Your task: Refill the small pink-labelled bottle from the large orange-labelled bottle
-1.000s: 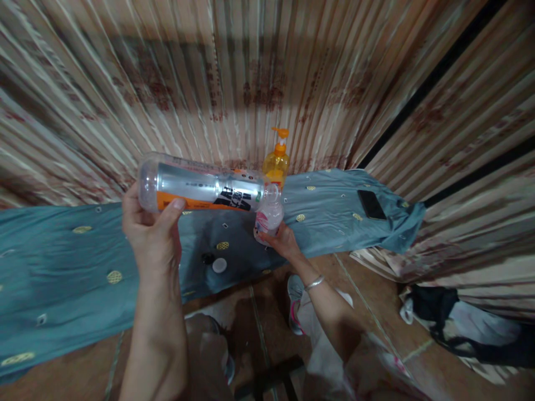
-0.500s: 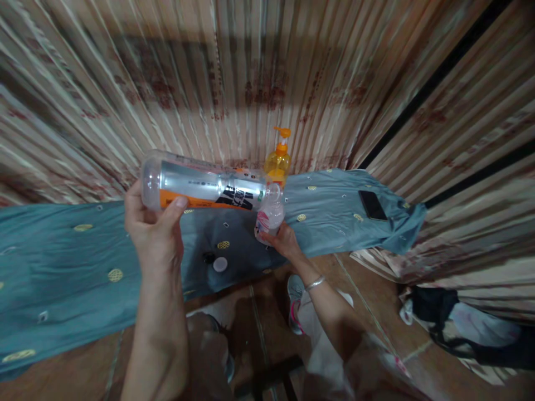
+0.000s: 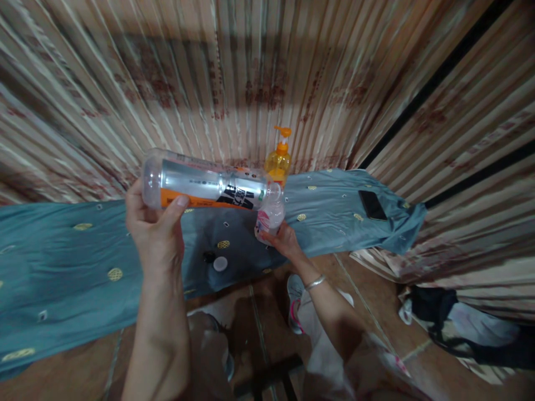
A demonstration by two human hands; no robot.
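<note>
Two bottles meet mouth to mouth above the blue cloth [image 3: 62, 267]. The left hand [image 3: 156, 234] wraps fingers and thumb around the base of the large bottle [image 3: 204, 188], held almost level as a second ago — barely shifted, so the pour seems to continue. The right hand [image 3: 284, 240] clasps the small bottle [image 3: 270, 217] upright beneath its neck. Two caps [image 3: 216, 262] lie on the cloth below; a pump dispenser [image 3: 278, 159] stands behind, a phone [image 3: 371, 204] farther right.
</note>
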